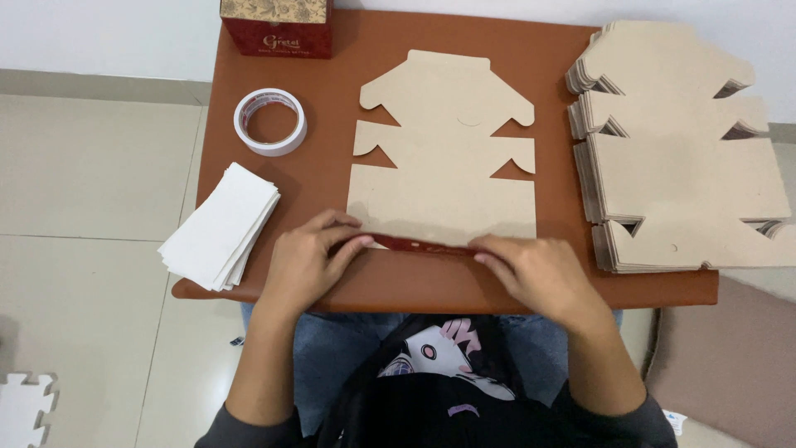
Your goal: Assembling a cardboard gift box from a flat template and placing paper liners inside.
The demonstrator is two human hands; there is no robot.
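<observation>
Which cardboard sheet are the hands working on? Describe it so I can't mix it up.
On the brown table, look at the single flat cardboard sheet lying in the middle, left of the thick stack of cardboard sheets. Both hands, left and right, press its near edge, folded up to show red.

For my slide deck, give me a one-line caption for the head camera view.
Both hands, left and right, press the near edge of a flat cardboard box blank on a brown table.
</observation>
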